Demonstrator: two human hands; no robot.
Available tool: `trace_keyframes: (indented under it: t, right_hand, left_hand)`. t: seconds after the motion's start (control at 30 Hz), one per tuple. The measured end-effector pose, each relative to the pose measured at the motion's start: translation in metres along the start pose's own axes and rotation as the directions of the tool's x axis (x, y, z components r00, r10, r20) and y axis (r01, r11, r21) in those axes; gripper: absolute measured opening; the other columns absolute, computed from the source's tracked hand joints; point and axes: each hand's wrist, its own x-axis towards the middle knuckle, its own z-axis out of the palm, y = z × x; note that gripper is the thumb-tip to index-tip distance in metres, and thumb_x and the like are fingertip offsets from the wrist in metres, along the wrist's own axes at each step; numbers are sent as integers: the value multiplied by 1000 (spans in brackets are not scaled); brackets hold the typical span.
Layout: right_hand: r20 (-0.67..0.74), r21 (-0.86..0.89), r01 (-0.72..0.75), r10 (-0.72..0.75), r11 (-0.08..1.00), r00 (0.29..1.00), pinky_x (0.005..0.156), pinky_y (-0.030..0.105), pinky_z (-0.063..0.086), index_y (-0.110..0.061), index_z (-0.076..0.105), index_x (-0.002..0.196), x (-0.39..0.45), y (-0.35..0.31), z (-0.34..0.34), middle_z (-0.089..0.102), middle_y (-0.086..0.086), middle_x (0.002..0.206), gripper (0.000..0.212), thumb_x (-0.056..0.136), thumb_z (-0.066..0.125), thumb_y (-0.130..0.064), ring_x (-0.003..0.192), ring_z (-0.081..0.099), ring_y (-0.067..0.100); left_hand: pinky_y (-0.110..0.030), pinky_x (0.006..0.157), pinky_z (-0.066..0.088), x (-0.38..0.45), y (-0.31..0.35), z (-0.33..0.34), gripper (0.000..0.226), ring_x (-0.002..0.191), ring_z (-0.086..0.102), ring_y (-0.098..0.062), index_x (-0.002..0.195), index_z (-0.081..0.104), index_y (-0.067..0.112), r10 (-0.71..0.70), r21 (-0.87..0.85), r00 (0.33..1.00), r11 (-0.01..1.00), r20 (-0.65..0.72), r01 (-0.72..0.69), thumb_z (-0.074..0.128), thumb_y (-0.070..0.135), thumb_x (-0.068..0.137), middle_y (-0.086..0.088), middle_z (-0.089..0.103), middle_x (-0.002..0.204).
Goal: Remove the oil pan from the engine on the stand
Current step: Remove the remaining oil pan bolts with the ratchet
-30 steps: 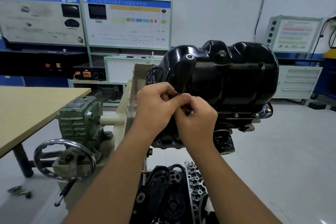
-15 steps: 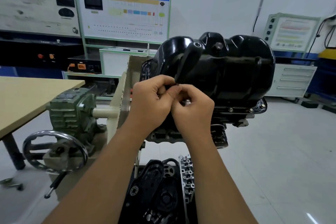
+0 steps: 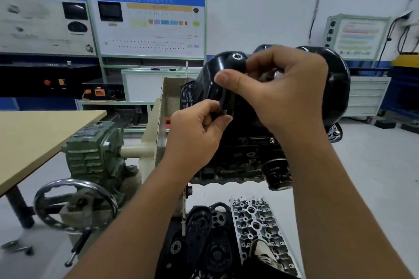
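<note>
Both hands' fingers curl closed against the oil pan (image 3: 335,88) front, left hand (image 3: 195,133) below right hand (image 3: 283,88), grip unclear

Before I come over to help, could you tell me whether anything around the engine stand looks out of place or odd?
The engine hangs inverted, oil pan uppermost. A cylinder head and black covers lie on the floor under it. Small metal parts sit loose on the floor, lower left.

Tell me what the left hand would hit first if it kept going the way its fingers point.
The left hand points up and right toward the black oil pan. It would likely meet the pan's near wall almost at once; depth is hard to judge, and its fingertips may already touch there.
</note>
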Motion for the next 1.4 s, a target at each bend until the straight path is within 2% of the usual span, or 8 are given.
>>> trace_keyframes:
  t: [0.13,0.33,0.6,0.73,0.93,1.03,1.17,1.4]
  right_hand:
    - [222,-114,81,-54,990,974,63,18,51,-22,76,80,25,-2,0,70,-16,72,19,82,82,-40,69,66,4]
    - [462,202,31,-123,979,878,71,11,48,-8,73,113,26,21,5,72,-11,90,16,99,66,-10,80,65,-4]
    - [334,409,-59,-90,911,938,68,13,50,-4,70,108,22,24,11,72,0,87,26,88,80,-16,72,67,-1]
    - [211,381,17,-105,924,972,72,19,52,-7,74,100,25,25,11,75,0,87,25,80,88,-15,77,69,3]
    - [464,635,-273,-75,723,882,43,17,42,-5,61,107,27,26,-4,74,18,94,18,92,70,0,50,57,3]
    - [532,601,-355,-28,716,846,41,17,30,-11,64,103,29,30,-4,74,13,93,12,93,69,-7,43,40,11]
    - [451,646,-351,32,678,892,47,9,44,3,64,109,22,23,10,66,-1,74,25,86,75,5,47,59,0]
    - [362,751,-351,96,560,927,50,12,49,0,55,106,5,15,17,65,38,103,22,91,68,8,56,67,7]
  left_hand:
    - [-19,56,37,4,-9,-5,14,51,39,-8,88,66,22,-85,67,991,995,107,78,77,16,91,15,44,53]
    - [-32,50,35,39,-9,-45,33,48,40,-20,123,64,7,7,-149,861,986,509,81,64,29,99,-1,43,56]
    - [-39,49,38,51,-4,-24,27,51,41,-31,78,62,6,138,-82,944,990,300,-118,70,27,93,-18,45,56]
    - [-28,50,35,50,0,-19,18,48,38,-16,87,71,15,184,-72,948,983,260,-171,78,31,90,1,44,53]
    - [-28,49,29,43,-10,-22,23,48,35,-31,109,66,0,124,-233,874,972,469,-13,60,21,100,-23,44,59]
    - [-24,53,31,39,-10,-19,15,50,32,-17,106,69,9,111,-200,931,979,348,-42,68,19,94,-11,36,55]
    - [-20,55,33,39,-7,-18,12,52,32,-8,98,72,15,149,-142,964,983,222,-119,77,21,89,-1,34,55]
    - [-25,48,26,37,-11,-26,19,47,30,-16,109,67,4,111,-317,895,948,433,36,58,18,102,-7,41,57]
